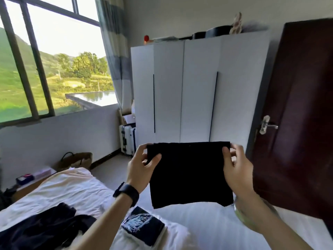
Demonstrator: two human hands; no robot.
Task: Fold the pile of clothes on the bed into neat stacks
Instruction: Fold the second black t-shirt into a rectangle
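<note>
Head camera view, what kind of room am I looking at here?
Most likely a bedroom: a bed with white bedding, a tall white wardrobe, a suitcase beside it. The left hand and right hand hold up a black cloth.

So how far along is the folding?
Done: one dark garment with a pale print lies folded on the bed. In hand: a black cloth, folded to a rectangle, pinched at its top corners by the left hand and right hand, off the bed. Left: a loose dark heap at the bed's left side, unfolded.
</note>
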